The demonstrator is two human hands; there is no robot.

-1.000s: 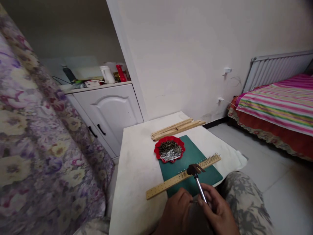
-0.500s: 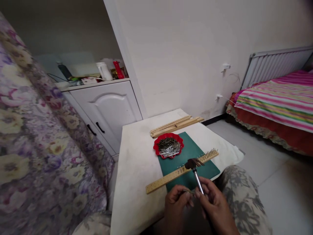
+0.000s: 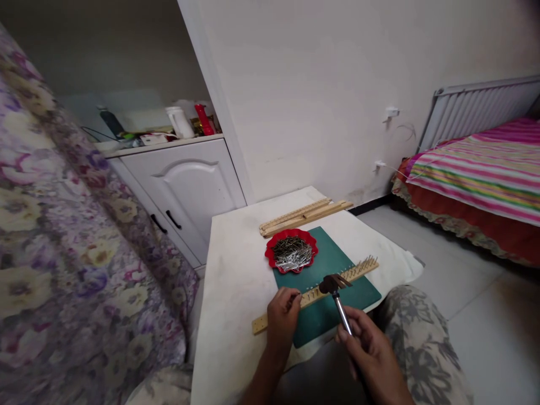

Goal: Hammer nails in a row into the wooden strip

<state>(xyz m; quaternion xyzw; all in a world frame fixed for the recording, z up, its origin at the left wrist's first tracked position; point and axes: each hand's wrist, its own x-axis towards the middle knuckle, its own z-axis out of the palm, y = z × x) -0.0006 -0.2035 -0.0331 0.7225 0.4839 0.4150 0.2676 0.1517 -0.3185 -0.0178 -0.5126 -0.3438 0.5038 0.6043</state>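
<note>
My left hand [image 3: 283, 315] is over the wooden strip [image 3: 260, 324], its fingertips pinching a small nail [image 3: 302, 295] at the strip's surface. In my right hand [image 3: 366, 340] is a claw hammer [image 3: 342, 313], gripped by its shiny shaft, with the dark head hovering in front of the strip. Rows of upright nails [image 3: 366, 265] stand along the strip's right part, and a few more stand beside my left fingertips. The hand covers part of the strip's left side. Under the strip lies a green cutting mat [image 3: 320, 320].
A red scalloped dish [image 3: 270, 260] full of loose nails sits on the mat's far left corner. Behind it, several wooden strips [image 3: 304, 216] are piled on the white-covered table [image 3: 230, 270]. A floral curtain [image 3: 93, 253] hangs at left; a bed [image 3: 476, 185] stands at right.
My left hand has moved forward and left from beside the right hand to the wooden strip, bringing a nail to it. My right hand and the hammer have stayed nearly still.
</note>
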